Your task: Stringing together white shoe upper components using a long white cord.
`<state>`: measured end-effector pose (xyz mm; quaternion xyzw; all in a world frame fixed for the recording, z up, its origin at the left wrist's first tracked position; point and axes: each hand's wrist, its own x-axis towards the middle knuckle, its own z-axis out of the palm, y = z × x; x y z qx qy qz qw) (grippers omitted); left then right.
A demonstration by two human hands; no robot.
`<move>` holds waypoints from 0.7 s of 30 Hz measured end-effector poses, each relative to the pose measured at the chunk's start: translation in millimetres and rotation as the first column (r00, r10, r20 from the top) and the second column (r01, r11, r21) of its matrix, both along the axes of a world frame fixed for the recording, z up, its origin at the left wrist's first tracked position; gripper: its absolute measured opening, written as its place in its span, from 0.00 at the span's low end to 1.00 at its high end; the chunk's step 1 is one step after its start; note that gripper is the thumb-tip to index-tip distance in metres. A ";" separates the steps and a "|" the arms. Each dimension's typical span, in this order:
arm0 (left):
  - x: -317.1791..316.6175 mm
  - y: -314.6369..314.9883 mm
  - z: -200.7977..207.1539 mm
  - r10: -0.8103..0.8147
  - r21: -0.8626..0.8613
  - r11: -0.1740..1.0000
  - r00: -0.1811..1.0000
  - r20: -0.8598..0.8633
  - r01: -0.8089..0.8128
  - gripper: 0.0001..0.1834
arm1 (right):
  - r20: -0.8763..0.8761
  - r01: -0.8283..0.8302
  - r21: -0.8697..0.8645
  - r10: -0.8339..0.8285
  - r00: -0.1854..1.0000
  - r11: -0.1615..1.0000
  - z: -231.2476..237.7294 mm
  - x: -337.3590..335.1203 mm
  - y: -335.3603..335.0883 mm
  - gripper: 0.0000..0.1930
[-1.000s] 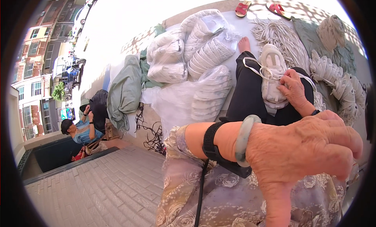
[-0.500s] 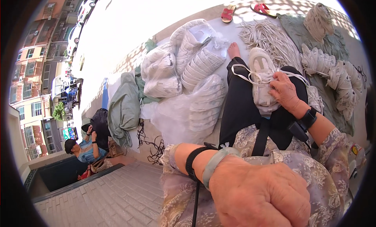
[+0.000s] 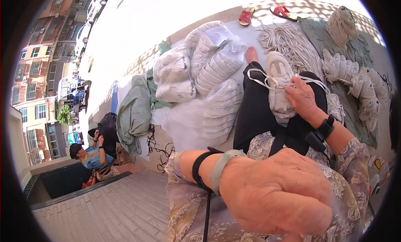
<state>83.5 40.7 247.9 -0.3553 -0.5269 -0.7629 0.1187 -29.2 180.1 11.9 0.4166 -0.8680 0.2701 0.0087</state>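
Observation:
A white sneaker [image 3: 279, 99] lies across my lap with its toe pointing away from me. My right hand [image 3: 304, 101] rests over its lacing area, fingers bent and gripping the sneaker beside the eyelets. A loose white shoelace [image 3: 260, 78] loops out to the left of it, and another lace end trails right over my dark trousers. Close to the camera, my left hand [image 3: 277, 190] is raised above my lap with its back showing and its fingers curled under. Whatever it may hold is hidden. A pale bangle [image 3: 222, 169] and a black band circle that wrist.
A pile of white laces [image 3: 292, 43] lies beyond my feet. Plastic-wrapped stacks of white shoes [image 3: 217, 73] stand left; more bundled shoes [image 3: 340, 66] lie right on green cloth. Red sandals [image 3: 246, 16] sit at the far edge. Another person [image 3: 94, 156] sits far left.
My left hand has turned and come slightly upward near the camera. My right hand keeps its place on the sneaker. The view has shifted a little.

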 end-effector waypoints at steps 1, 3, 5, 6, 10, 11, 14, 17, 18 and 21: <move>0.0 3.0 6.9 0.049 0.005 0.999 0.998 0.026 -0.050 0.07 | 0.035 0.020 -0.013 -0.019 0.999 1.000 0.3 0.4 -1.2 0.12; -7.5 -1.8 17.4 -0.354 0.177 0.916 0.933 -0.066 0.360 0.12 | 0.063 0.033 -0.007 -0.032 0.997 0.999 2.2 0.3 -3.4 0.13; -6.4 1.3 30.3 -0.394 0.194 0.892 0.912 -0.115 0.409 0.13 | 0.045 0.039 -0.024 -0.038 0.998 0.999 3.8 1.6 -4.8 0.15; -5.9 2.5 35.2 -0.457 0.259 0.835 0.874 -0.167 0.486 0.14 | 0.074 0.042 0.017 -0.043 0.996 0.999 4.9 0.8 -6.2 0.16; -0.4 11.1 42.1 -0.525 0.261 0.784 0.826 -0.205 0.563 0.15 | -0.024 0.024 -0.034 -0.025 0.999 0.999 7.9 4.0 -6.3 0.16; 3.2 12.7 41.9 -0.519 0.236 0.794 0.827 -0.217 0.560 0.15 | 0.002 0.039 -0.034 -0.039 0.999 0.999 8.3 3.1 -6.9 0.16; 10.6 17.6 33.0 -0.630 0.128 0.754 0.765 -0.133 0.644 0.12 | -0.037 -0.015 -0.064 0.013 0.999 0.998 9.6 1.4 -7.1 0.14; 16.3 30.1 13.8 -0.663 -0.140 0.749 0.734 -0.149 0.648 0.10 | -0.052 -0.036 -0.084 0.032 0.998 0.996 8.0 0.1 -8.6 0.10; 15.8 30.7 5.0 -0.660 -0.156 0.751 0.736 -0.152 0.642 0.10 | -0.066 -0.043 -0.093 0.037 0.997 0.995 6.9 -0.8 -9.6 0.10; 5.5 20.6 -23.3 -0.049 -0.609 0.793 0.993 -0.105 -0.025 0.08 | -0.079 -0.053 -0.101 0.045 0.996 0.994 1.0 -2.6 -9.3 0.04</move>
